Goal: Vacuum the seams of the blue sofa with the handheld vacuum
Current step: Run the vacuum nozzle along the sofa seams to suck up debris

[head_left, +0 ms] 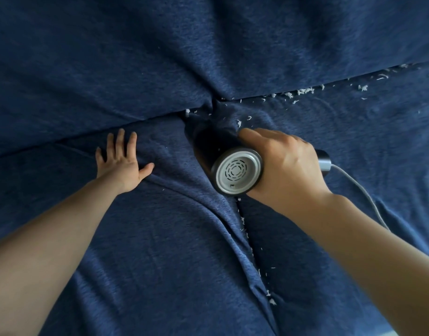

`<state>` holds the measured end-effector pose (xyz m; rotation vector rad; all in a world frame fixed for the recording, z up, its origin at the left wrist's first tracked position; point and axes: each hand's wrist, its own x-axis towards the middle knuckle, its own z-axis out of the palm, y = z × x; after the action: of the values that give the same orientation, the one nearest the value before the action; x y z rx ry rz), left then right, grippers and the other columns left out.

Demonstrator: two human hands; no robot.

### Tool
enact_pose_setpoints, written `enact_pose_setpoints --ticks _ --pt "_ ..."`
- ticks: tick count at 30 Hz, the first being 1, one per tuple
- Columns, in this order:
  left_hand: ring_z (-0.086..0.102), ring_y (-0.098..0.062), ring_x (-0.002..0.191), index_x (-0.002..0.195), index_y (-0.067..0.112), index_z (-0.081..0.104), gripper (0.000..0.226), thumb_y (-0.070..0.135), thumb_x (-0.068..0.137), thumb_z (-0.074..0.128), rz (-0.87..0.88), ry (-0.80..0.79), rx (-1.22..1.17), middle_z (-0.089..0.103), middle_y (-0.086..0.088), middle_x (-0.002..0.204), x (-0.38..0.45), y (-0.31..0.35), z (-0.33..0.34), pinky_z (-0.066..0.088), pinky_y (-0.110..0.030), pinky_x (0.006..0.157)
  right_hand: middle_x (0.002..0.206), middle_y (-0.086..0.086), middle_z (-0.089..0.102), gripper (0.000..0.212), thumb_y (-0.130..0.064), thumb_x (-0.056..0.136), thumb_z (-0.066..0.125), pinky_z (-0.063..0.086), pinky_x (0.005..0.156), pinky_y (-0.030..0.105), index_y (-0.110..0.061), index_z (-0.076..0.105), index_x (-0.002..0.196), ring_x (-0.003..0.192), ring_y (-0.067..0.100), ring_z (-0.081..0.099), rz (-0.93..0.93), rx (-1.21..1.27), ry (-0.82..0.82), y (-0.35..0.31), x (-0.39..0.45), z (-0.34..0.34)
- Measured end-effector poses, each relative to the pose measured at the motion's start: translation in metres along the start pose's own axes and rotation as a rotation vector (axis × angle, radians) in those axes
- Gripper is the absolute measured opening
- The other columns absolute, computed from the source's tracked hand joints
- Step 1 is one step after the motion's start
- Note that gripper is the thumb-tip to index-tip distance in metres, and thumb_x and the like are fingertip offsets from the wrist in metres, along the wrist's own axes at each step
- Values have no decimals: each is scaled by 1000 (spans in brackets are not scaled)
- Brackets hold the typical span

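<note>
At frame centre, the right hand (285, 163) is gripping the handheld vacuum (229, 161), fingers wrapped round its dark body, thumb lying along the top. One vacuum is showing: its nozzle end is pushing into the junction where the blue sofa (136, 251) seams are meeting, its grey vented rear cap facing the camera. One white cord (361, 190) is trailing from its handle toward lower right. The left hand (120, 162) is lying flat, fingers spread wide, pressing the left seat cushion just below the horizontal seam (87, 134), holding nothing. Two seam lines are crossing: one horizontal under the backrest, one vertical seam (251, 246) running between two seat cushions toward the bottom edge. White debris flakes (303, 91) are scattering along the upper-right seam and down the vertical one, too many to count. Open fabric is spreading on all sides.
</note>
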<state>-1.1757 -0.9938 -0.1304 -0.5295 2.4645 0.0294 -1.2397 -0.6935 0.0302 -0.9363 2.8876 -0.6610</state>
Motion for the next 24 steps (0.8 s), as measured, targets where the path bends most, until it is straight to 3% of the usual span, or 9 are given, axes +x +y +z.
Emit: enact_pose_setpoints --ticks 5,9,12,15,21,24 --pt "-14 -30 147 152 21 -17 92 65 91 36 4 4 -10 -22 -7 159 -1 1 -1 4 -56 117 69 0 63 29 -35 67 63 31 62 32 -12 64 84 58 32 62 36 19 -50 5 -2 2" --pt "-15 -29 147 152 21 -18 91 64 91 36 -4 -11 -12 -23 -7 159 -2 2 -3 4 -56 117 67 -3 61 29 -41 71 56 31 61 30 -14 62 81 55 28 59 21 32 1 6 -6 -1" --pt "-15 -29 147 152 21 -17 91 64 91 36 -14 -10 -20 -22 -7 160 -3 3 -2 4 -56 117 67 -10 50 25 -37 68 62 30 61 30 -15 60 80 54 28 58 33 40 13 10 -9 -7" --pt "-15 -30 147 152 21 -16 91 62 92 37 -23 -12 -36 -22 -7 159 -4 5 -3 3 -57 117 68 -14 43 28 -44 70 52 30 60 29 -18 57 79 54 26 56 34 51 13 11 -10 -9" --pt "-16 -30 147 151 21 -20 90 62 92 36 -36 -33 -21 -25 -6 159 -4 6 -4 3 -57 117 66 -6 59 33 -45 72 47 30 60 29 -16 62 79 56 28 61 -10 12 26 1 -6 -7" --pt "-16 -30 147 151 21 -19 90 62 92 36 -34 -28 -27 -24 -6 159 -4 7 -3 3 -57 117 64 -8 56 28 -42 73 53 28 61 29 -16 61 78 54 27 59 -20 -15 32 2 -3 -7"
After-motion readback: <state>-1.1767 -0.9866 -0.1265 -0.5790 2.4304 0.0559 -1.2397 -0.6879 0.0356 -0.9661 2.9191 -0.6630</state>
